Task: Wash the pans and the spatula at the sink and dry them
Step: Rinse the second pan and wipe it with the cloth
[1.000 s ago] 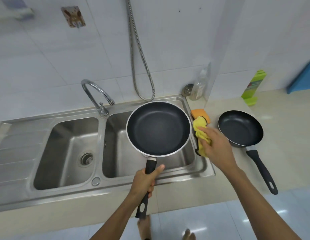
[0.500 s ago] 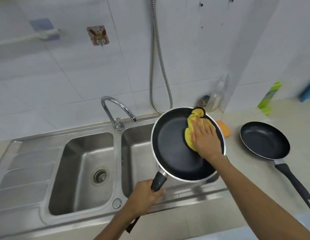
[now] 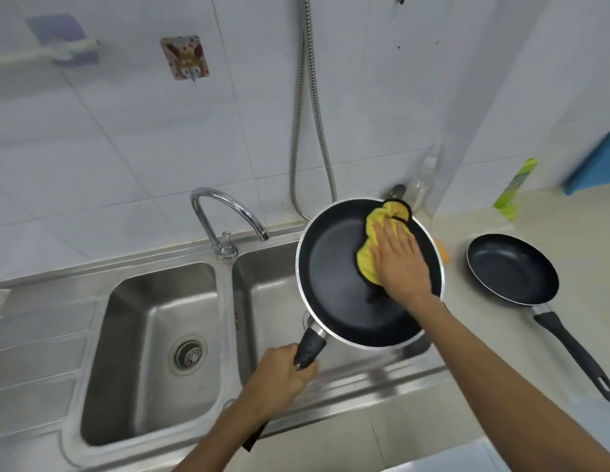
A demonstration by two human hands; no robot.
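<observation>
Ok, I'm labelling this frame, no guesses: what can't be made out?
Head view:
The yellow cloth: partly hidden under the right hand pressing it.
The handle of the large pan: mostly covered by the left hand gripping it.
The orange sponge: a sliver shows behind the pan's rim.
The right basin's drain: hidden by the pan.
The bottle by the wall: blurred.

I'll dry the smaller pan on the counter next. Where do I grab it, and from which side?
Take the smaller pan by its long black handle, probably from the near right: the handle sticks out toward you over the counter, free of everything, while the round bowl offers only a thin rim.
</observation>
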